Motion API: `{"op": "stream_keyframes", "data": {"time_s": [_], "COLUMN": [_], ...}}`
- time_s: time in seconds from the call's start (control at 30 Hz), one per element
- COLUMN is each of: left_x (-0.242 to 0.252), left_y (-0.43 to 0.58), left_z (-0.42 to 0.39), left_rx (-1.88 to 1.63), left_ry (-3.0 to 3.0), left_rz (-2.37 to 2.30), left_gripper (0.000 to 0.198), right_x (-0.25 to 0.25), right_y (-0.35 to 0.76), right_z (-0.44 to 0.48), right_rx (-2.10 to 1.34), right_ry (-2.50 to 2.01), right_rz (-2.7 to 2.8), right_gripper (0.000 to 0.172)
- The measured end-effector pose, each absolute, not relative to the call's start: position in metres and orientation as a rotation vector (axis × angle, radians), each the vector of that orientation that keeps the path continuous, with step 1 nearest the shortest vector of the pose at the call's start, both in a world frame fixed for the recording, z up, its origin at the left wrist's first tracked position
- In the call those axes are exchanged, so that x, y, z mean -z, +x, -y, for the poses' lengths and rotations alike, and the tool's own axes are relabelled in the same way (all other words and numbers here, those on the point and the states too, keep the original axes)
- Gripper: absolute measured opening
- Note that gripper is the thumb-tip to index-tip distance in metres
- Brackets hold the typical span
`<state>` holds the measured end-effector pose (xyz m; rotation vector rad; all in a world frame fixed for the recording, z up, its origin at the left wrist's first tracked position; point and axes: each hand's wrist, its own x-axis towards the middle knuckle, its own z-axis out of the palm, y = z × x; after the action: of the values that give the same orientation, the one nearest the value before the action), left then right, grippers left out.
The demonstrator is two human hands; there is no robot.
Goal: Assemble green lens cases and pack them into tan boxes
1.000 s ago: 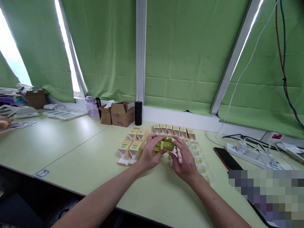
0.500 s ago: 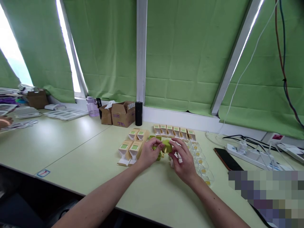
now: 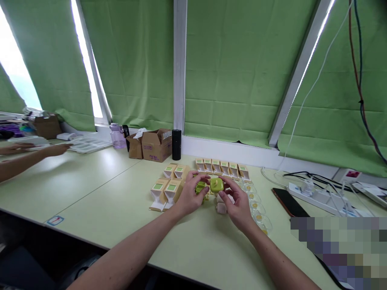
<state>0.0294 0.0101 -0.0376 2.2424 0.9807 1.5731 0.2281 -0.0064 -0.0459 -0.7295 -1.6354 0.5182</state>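
Observation:
A small, glossy, olive-green rounded-square case (image 3: 217, 185) with a pale yellow tab on its face is held up between my hands. My right hand (image 3: 237, 203) grips it by its right side, thumb below and fingers above. The fingertips of my left hand (image 3: 191, 193) pinch at its left edge. Beneath and behind my left fingers are more green pieces (image 3: 200, 187), partly hidden. Whitish rounded blocks (image 3: 221, 208) lie under my right hand. Clear plastic shells with yellow discs (image 3: 259, 217) run in a line to the right of that hand.
Open cartons with green labels (image 3: 158, 187) stand left of my hands, and a row of similar cartons (image 3: 216, 162) stands behind. Cardboard boxes (image 3: 156, 146), a black cylinder (image 3: 176, 145), a phone (image 3: 290, 201) and a power strip (image 3: 317, 197) surround them. A co-worker's hands (image 3: 57, 150) are far left.
The green case has turned in my fingers, so its tabbed face shows more fully. My right hand has shifted slightly, uncovering a whitish block. The co-worker's arms now reach further in from the left.

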Motion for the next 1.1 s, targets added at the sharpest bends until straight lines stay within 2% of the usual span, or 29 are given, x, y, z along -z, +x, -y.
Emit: {"op": "stream_keyframes", "data": {"time_s": [0.13, 0.37, 0.73, 0.87, 1.0, 1.1], "left_x": [0.036, 0.035, 0.039, 0.041, 0.044, 0.045], "left_y": [0.031, 0.032, 0.033, 0.034, 0.032, 0.028], "left_z": [-0.006, -0.003, -0.005, -0.009, -0.022, -0.031], "left_rx": [-1.553, -1.509, -1.501, -1.566, -1.637, -1.606], "left_ry": [2.413, 2.657, 2.59, 2.344, 1.943, 1.659], "left_rz": [-0.955, -0.855, -0.795, -0.858, -0.94, -0.892], "left_gripper": [0.055, 0.068, 0.056, 0.048, 0.049, 0.054], "right_x": [0.045, 0.046, 0.045, 0.041, 0.036, 0.031], "right_y": [0.229, 0.227, 0.227, 0.232, 0.242, 0.248], "right_z": [0.006, 0.006, 0.006, 0.006, 0.001, -0.001], "right_rx": [-0.55, -0.561, -0.477, -0.431, -0.257, -0.074], "right_ry": [-0.73, -0.786, -0.838, -0.823, -0.928, -1.085], "right_rz": [1.623, 1.618, 1.635, 1.636, 1.688, 1.825], "right_gripper": [0.037, 0.044, 0.041, 0.033, 0.011, 0.01]}}
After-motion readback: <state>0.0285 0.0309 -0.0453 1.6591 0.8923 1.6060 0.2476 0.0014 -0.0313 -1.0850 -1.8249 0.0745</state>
